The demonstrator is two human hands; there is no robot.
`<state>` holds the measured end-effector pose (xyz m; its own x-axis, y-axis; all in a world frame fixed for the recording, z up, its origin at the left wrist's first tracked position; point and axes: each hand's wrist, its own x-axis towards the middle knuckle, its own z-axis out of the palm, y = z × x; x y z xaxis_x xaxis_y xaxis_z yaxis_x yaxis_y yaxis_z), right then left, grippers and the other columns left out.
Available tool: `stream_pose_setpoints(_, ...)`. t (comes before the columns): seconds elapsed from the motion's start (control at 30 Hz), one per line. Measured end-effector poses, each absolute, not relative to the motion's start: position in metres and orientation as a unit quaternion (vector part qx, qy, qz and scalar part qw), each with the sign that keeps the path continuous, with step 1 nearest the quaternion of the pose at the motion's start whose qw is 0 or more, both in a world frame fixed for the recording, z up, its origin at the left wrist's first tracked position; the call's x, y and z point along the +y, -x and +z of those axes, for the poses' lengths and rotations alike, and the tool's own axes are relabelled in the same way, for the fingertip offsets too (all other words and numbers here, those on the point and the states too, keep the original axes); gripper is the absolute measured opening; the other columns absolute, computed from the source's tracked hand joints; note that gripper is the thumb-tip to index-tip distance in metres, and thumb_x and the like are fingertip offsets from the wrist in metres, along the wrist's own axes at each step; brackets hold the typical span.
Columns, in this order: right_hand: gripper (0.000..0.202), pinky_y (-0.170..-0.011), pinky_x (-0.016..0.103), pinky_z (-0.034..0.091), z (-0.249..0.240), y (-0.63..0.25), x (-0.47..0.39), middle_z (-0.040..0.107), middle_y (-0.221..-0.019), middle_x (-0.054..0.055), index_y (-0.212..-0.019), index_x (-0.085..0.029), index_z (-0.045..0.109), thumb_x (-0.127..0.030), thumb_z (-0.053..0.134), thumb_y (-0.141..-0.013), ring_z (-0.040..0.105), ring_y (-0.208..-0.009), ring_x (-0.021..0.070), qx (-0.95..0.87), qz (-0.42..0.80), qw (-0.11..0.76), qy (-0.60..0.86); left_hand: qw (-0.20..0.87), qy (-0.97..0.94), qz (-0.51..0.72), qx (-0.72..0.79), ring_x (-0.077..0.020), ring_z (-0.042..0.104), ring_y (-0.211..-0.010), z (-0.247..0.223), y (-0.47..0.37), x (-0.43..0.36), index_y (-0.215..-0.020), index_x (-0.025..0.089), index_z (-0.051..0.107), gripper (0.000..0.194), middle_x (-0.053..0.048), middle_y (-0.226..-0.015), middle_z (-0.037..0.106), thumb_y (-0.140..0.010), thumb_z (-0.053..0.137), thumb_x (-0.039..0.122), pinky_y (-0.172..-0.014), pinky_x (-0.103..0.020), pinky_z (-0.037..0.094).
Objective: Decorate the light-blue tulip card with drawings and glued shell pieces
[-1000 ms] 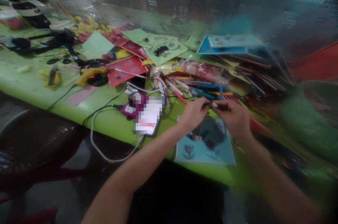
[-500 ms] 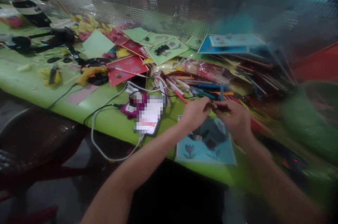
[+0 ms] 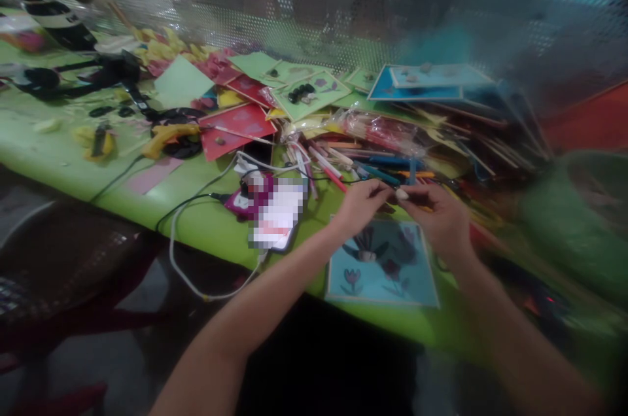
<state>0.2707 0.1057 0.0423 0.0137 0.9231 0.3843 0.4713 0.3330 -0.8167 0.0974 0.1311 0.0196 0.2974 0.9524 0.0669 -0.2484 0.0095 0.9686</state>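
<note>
While both hands meet above the tabletop (image 3: 216,229), the right hand (image 3: 444,216) pinches a small pale stone (image 3: 401,195) between thumb and forefinger, a little beyond the far edge of a light-blue flower card (image 3: 370,285). The left hand (image 3: 360,210) comes in from the other side, its thumb and forefinger drawn close together right beside the stone; whether this grip also touches it, I cannot tell. The card lies flat below the hands, showing two drawn flowers. Its near left corner sits almost at the green tabletop's front edge, while a narrow band of green shows beyond its near right corner.

To the left of the card, a strip of open surface separates it from a phone (image 3: 277,220) with a blurred-out screen. A white cable (image 3: 174,259) loops from the phone over the front edge. Farther left, a wider stretch of green runs along the front, with a yellow glue gun (image 3: 164,139) set back from it. Just past the fingers, room is tight: pens and pencils (image 3: 326,167) lie heaped, with stacked cards (image 3: 324,99) behind, reaching toward a perforated wall (image 3: 304,10). A large green bowl (image 3: 579,220) bounds the right side.
</note>
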Motion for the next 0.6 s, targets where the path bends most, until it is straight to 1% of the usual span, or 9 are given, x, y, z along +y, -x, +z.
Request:
stream_pose_setpoints(0.17, 0.021, -0.081, 0.034, 0.063, 0.04, -0.274, 0.1076, 0.082, -0.09, 0.001, -0.099, -0.025, 0.081, -0.031, 0.083, -0.079, 0.077, -0.08, 0.02, -0.653, 0.271, 0.471, 0.527, 0.597, -0.528, 0.481, 0.366, -0.0119, 0.068, -0.073, 0.0188, -0.097, 0.1318, -0.084, 0.014, 0.069, 0.012, -0.002, -0.079, 0.071, -0.088, 0.071, 0.025, -0.072, -0.024, 0.055)
stream_pose_setpoints(0.4, 0.021, -0.083, 0.037, 0.064, 0.0384, -0.2768, 0.1079, 0.082, -0.093, 0.002, -0.098, -0.026, 0.082, -0.032, 0.084, -0.078, 0.078, -0.083, 0.0214, -0.652, 0.305, 0.464, 0.517, 0.629, -0.506, 0.477, 0.348, -0.0108, 0.066, -0.069, 0.0167, -0.094, 0.1311, -0.081, 0.013, 0.067, 0.016, -0.001, -0.072, 0.069, -0.087, 0.073, 0.027, -0.07, -0.024, 0.053)
stream_pose_setpoints(0.5, 0.021, -0.085, 0.039, 0.064, 0.0378, -0.277, 0.1075, 0.082, -0.094, 0.002, -0.098, -0.026, 0.082, -0.034, 0.084, -0.079, 0.077, -0.084, 0.0219, -0.656, 0.301, 0.455, 0.521, 0.636, -0.501, 0.481, 0.337, -0.0109, 0.065, -0.068, 0.0162, -0.0933, 0.1311, -0.079, 0.013, 0.066, 0.02, -0.001, -0.07, 0.068, -0.085, 0.077, 0.029, -0.07, -0.024, 0.053)
stream_pose_setpoints(0.6, 0.024, -0.085, 0.04, 0.065, 0.037, -0.2771, 0.1078, 0.082, -0.094, 0.002, -0.099, -0.026, 0.082, -0.039, 0.084, -0.079, 0.078, -0.085, 0.0225, -0.657, 0.302, 0.454, 0.52, 0.638, -0.494, 0.482, 0.341, -0.011, 0.066, -0.067, 0.016, -0.0938, 0.1316, -0.08, 0.013, 0.066, 0.018, -0.001, -0.071, 0.069, -0.085, 0.076, 0.027, -0.07, -0.025, 0.054)
